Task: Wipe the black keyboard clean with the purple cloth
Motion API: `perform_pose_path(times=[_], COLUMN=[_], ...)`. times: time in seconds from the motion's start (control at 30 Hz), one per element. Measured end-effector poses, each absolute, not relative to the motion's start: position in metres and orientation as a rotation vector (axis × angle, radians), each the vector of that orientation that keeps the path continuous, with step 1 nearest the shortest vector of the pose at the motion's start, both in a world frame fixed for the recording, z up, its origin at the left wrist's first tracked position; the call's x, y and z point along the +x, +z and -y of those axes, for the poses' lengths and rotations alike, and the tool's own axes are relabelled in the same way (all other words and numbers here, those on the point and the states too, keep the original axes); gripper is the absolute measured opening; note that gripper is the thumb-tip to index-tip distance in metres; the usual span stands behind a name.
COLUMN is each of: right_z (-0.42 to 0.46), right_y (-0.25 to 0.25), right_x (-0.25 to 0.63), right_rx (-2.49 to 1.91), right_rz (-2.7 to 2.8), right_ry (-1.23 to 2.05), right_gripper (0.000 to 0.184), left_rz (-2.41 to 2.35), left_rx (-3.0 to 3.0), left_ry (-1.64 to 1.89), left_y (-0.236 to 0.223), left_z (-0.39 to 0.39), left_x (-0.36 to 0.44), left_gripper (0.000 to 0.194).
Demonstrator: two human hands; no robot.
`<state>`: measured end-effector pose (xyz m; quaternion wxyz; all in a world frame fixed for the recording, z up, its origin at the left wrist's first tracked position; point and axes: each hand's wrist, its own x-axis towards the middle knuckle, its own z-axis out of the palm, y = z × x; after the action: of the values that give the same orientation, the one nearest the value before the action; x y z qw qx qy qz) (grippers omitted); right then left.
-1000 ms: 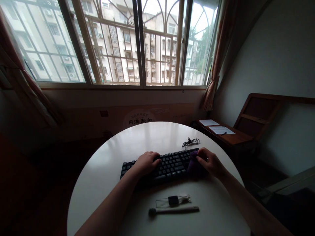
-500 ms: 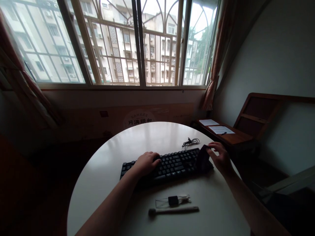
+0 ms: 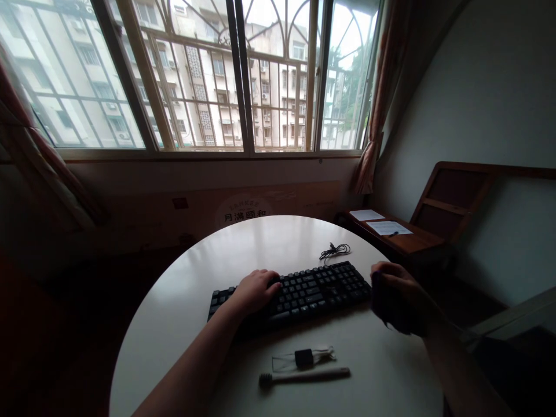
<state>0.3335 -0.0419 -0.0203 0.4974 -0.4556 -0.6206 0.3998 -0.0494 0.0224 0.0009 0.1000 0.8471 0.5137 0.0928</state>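
A black keyboard (image 3: 313, 289) lies across the middle of a round white table (image 3: 269, 243). My left hand (image 3: 254, 289) rests on its left half, fingers curled loosely over the keys. Off the keyboard's right end, my right hand (image 3: 399, 298) is closed round a dark purple cloth (image 3: 384, 301), held just above the table edge. A coiled black cable (image 3: 333, 251) lies behind the keyboard.
In front of the keyboard lie a small brush (image 3: 304, 377) with a pale handle and a wire keycap puller with a black grip (image 3: 304, 358). A wooden side table (image 3: 403, 240) with papers (image 3: 388, 227) stands at the right, beside a leaning wooden frame. A barred window (image 3: 217, 75) fills the far wall.
My right hand has lifted the purple cloth off the keyboard's right end and drawn it rightward and nearer to me. My left hand has stayed on the keys.
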Motion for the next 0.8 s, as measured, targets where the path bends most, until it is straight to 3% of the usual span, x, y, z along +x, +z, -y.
perform_pose_path(times=[0.17,0.4,0.63,0.8], right_z=[0.026,0.024,0.024,0.028], right_y=[-0.023,-0.029,-0.030,-0.026], right_x=[0.314,0.305,0.301,0.304], right_rx=[-1.254,-1.450,-1.465,-1.435], right_rz=[2.034,2.051,2.032,2.123], right_ry=[0.656,0.225,0.142,0.221], right_gripper=[0.021,0.014,0.007,0.019], left_rz=[-1.534,-1.533,-1.543,-1.536], left_rx=[2.490,2.499,2.491,2.482], left_ry=[0.253,0.271,0.268,0.257], left_y=[0.004,0.001,0.002,0.004], left_z=[-0.021,-0.022,-0.021,-0.020], left_x=[-0.048,-0.049,-0.048,-0.048], left_gripper=[0.041,0.040,0.040,0.041])
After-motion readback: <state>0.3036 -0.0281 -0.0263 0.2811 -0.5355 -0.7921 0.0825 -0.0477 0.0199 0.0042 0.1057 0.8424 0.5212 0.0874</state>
